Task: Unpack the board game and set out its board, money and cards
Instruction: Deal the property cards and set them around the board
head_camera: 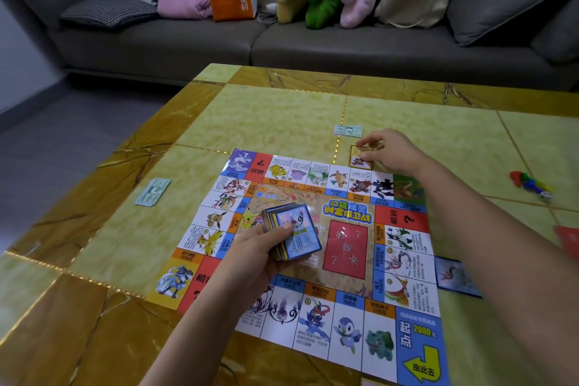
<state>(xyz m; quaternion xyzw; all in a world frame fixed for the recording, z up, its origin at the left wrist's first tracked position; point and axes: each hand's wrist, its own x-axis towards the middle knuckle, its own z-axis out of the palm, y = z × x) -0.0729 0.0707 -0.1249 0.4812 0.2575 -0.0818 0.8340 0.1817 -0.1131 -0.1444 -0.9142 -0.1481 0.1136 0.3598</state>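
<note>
1. Living room, grey sofa (219, 37) at 12 o'clock; yellow tiled desk (275, 116) carries the board (347, 247), laid flat and open at centre.
2. Left hand (260, 254) hovers over board centre, fingers curled around a deck of cards (294, 230), thumb on the top card.
3. Right hand (391, 150) reaches to 1 o'clock just past the board's far edge, fingertips pinching a single card (361, 157) against the desk.
4. That card's long axis runs 12–6, just beside the far board edge, matching the square below it, I'd judge.
5. Money: one note stack (153, 192) at 9 o'clock, another (347, 130) at 12–1, near the single card.
6. Another card (456, 276) lies at 3 o'clock beside the board.
7. Key relation — deck sits at 7 o'clock from the right hand, so the right hand comes back for the next card.
</note>
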